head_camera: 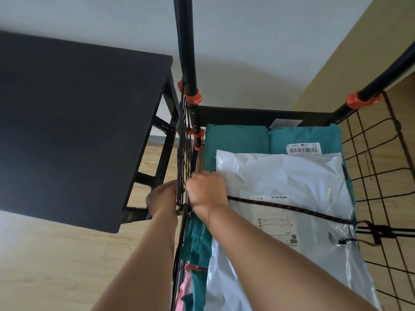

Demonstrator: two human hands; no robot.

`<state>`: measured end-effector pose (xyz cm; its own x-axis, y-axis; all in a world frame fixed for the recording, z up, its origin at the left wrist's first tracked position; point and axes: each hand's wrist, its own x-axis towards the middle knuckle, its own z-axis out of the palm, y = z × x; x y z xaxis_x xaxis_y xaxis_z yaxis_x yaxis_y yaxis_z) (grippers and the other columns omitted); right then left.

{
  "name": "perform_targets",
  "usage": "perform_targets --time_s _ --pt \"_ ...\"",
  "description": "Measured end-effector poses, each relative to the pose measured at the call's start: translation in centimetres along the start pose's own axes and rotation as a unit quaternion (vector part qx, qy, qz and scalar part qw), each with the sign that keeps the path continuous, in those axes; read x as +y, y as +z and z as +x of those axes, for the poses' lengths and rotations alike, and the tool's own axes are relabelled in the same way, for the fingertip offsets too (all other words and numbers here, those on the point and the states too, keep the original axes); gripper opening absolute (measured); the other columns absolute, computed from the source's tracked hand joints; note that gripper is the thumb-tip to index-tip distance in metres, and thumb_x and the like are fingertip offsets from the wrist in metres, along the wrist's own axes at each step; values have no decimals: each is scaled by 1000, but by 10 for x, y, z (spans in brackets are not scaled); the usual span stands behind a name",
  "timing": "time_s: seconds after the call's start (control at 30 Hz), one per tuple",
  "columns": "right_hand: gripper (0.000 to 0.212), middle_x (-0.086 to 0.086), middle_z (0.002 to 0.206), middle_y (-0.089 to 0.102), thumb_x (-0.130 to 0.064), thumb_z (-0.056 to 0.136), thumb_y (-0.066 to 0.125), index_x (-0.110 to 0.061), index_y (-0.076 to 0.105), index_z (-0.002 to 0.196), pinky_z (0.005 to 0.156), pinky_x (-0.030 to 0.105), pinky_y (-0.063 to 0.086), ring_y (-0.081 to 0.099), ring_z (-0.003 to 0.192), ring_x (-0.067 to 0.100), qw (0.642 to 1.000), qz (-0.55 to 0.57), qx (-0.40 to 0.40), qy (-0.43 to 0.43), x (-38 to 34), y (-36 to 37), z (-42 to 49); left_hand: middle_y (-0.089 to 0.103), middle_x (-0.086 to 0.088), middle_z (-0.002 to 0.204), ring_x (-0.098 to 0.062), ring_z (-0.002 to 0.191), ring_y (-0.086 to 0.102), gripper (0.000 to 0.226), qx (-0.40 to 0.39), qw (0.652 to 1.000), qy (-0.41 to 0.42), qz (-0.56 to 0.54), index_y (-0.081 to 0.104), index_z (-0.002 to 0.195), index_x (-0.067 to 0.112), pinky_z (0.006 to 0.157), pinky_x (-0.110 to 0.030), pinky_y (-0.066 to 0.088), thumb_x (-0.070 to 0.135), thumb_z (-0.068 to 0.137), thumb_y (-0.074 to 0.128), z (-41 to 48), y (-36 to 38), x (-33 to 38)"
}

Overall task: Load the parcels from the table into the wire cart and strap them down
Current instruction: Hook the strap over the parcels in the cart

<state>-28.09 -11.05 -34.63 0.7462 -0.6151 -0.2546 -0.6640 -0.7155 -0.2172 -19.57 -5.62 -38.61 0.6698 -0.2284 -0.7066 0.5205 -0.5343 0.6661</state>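
Observation:
The black wire cart [370, 158] holds teal parcels [235, 140] under a white parcel [285, 176] and a grey one [325, 254]. A dark elastic strap [292, 208] runs across the white parcel from the cart's left wall to its right wall, where it is hooked on the wire [377, 230]. My right hand [206, 191] is inside the cart at the left wall, fingers curled round the strap's end. My left hand [162, 198] is outside the same wall, fingers curled against the wire; what it grips is hidden.
A black table [74, 122] stands left of the cart, its top bare. The cart's black posts [187, 52] with orange clamps [194, 98] rise at the corners. Wooden floor lies below, a white wall beyond.

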Motion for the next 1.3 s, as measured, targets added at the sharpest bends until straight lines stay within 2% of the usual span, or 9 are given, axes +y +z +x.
perform_targets --time_s 0.13,0.4,0.5,0.57,0.67,0.9,1.03,1.13,1.3 --pt "26 10 101 62 7 82 53 -5 68 99 70 34 31 56 99 31 1000 -2 5 12 0 0 0 71 -1 78 -13 69 63 7 26 1000 3 15 72 80 22 39 -12 40 15 82 72 6 6 2" --pt "25 9 103 62 0 81 65 -7 69 104 66 33 32 54 97 28 1000 -21 -3 23 4 -6 -8 70 -9 89 -15 68 62 22 -31 998 -52 21 71 108 6 63 -24 50 3 92 56 -2 13 12" --pt "19 7 101 60 -5 84 65 -10 69 102 66 32 32 53 96 25 999 -16 10 29 4 -11 -15 68 -6 84 -13 63 60 27 -34 997 -62 -4 66 117 5 52 -21 47 2 96 50 -10 13 17" --pt "18 7 98 59 -1 84 60 -10 69 96 64 32 31 52 94 24 999 -4 28 27 4 -14 -21 68 -14 109 -15 65 56 30 -54 997 -48 -5 60 125 -2 43 -17 45 1 97 49 -15 11 21" --pt "17 5 92 57 -1 87 56 -11 68 92 62 32 32 50 90 22 999 -5 45 28 5 -23 -32 64 -14 125 -19 76 58 32 -19 999 -48 11 61 127 3 64 -24 49 4 97 50 -22 5 27" --pt "19 0 75 39 5 81 53 -12 62 84 61 33 31 37 78 20 999 0 34 39 10 -60 -64 64 -15 124 -12 65 51 37 76 987 103 101 63 124 10 53 -25 41 4 94 43 -75 -12 52" --pt "17 0 76 42 1 86 51 -12 63 87 59 31 29 37 75 19 998 -10 42 47 30 -80 -94 48 -6 127 -22 107 45 34 176 879 312 314 55 124 20 79 -36 44 8 94 46 -135 -1 57" --pt "16 1 82 45 -2 87 51 -14 61 89 58 31 28 44 80 21 997 -12 46 69 56 -92 -120 51 -2 117 -14 99 42 23 119 855 374 338 59 114 19 75 -27 36 11 95 48 -170 24 44" --pt "11 0 84 50 -11 85 56 -17 62 91 57 32 29 55 88 23 992 -7 61 111 106 -103 -162 57 1 112 -18 98 56 18 -24 845 372 383 62 106 18 74 -29 46 12 95 48 -216 77 8"
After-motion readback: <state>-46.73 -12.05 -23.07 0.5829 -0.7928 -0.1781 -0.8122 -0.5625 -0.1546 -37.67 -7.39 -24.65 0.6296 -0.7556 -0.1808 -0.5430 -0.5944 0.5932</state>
